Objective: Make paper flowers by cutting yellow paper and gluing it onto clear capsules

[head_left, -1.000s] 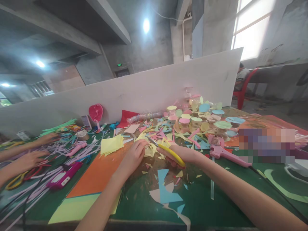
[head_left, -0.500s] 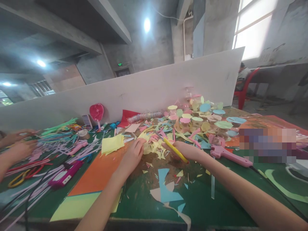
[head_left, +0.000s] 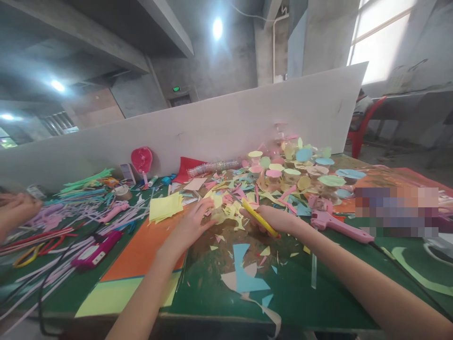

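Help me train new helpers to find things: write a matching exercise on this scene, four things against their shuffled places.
Things
1. yellow-handled metal scissors
2. stack of square yellow paper sheets
3. large pink plastic glue gun
4. red plastic chair

Places
A. on the green tabletop, right of the right hand
B. beyond the white panel
C. in the right hand
D. at the orange sheet's far end

Pairs: 1-C, 2-D, 3-A, 4-B
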The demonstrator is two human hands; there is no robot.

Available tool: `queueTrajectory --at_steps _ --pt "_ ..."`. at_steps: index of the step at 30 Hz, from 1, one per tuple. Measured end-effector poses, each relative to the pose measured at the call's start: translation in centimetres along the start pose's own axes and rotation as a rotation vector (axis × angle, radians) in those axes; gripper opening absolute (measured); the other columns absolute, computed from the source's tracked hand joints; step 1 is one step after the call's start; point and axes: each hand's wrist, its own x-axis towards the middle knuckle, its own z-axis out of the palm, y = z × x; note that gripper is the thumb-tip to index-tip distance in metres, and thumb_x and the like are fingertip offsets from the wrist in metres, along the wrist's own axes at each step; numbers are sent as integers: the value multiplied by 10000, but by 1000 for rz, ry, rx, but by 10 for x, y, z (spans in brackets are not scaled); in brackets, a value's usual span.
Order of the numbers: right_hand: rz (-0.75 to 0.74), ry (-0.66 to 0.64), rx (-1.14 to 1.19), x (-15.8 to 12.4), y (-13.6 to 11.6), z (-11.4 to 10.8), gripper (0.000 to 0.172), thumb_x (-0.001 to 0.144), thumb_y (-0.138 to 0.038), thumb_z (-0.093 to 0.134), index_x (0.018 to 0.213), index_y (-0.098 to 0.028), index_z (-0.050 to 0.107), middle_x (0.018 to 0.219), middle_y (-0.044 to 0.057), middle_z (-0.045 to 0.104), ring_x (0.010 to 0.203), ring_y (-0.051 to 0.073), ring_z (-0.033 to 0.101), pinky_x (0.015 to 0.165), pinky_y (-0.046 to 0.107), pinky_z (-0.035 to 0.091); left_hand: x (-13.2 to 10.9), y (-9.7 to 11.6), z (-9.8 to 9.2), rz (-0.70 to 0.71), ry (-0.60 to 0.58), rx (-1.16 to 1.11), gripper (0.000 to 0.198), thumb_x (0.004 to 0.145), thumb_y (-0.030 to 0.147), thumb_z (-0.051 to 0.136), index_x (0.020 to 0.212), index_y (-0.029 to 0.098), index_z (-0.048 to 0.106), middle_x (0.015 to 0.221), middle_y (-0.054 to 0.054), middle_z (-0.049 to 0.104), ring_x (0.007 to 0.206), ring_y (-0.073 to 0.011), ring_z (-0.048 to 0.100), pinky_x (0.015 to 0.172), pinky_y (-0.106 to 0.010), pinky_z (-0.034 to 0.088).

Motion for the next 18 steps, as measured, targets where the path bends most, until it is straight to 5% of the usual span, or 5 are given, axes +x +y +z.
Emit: queueTrajectory --at_steps 11,14,18 --pt "-7 -87 12 3 5 1 240 919 -111 430 956 -124 667 793 68 706 648 145 657 502 181 403 2 0 2 175 173 57 151 982 250 452 1103 248 542 1261 -54 581 1225 -184 549 1008 -351 479" --pt "26 -97 5 1 3 -1 203 925 -90 463 949 -85 664 849 92 710 737 163 676 585 203 464 4 1 0 232 207 45 100 981 225 457 1005 228 554 1161 -55 605 1186 -183 553 1010 -361 469" --pt "89 -136 -6 -1 -2 -3 246 956 -285 570 1133 -121 620 1084 85 665 911 193 660 781 353 553 6 1 -2 262 249 38 77 973 214 482 972 222 558 1089 -52 614 1098 -177 572 963 -351 482"
